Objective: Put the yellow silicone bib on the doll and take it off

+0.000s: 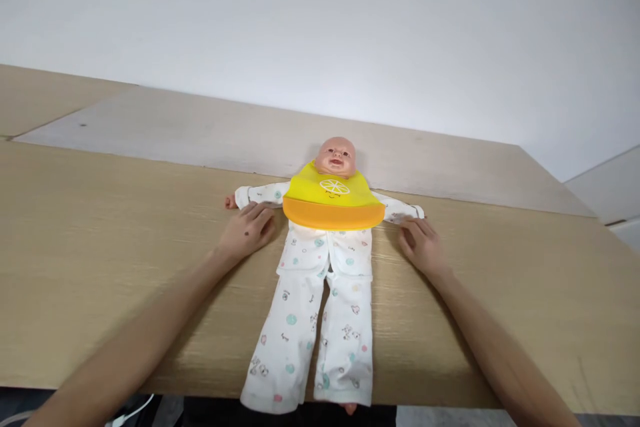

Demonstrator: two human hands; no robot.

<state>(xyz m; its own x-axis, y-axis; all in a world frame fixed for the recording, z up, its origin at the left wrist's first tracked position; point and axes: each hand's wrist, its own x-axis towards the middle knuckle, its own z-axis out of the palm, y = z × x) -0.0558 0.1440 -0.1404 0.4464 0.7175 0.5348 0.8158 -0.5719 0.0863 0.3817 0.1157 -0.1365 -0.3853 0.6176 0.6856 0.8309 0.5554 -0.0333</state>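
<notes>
A baby doll (336, 157) lies on its back on a pale wooden table (100, 267), its feet toward me. It wears white pyjamas with a small print (320, 320) and a yellow and orange silicone bib (333, 199). My left hand (247, 232) lies with curled fingers on the doll's sleeve, just beside the bib. My right hand (420, 245) is on the other side, its fingertips touching the opposite sleeve (403, 212). Whether either hand grips the cloth is hidden.
A lighter board (200, 133) lies beyond the doll, in front of a white wall (320, 27). The pyjama legs reach the table's near edge (150, 380). A white cable (133, 411) shows below that edge at the lower left.
</notes>
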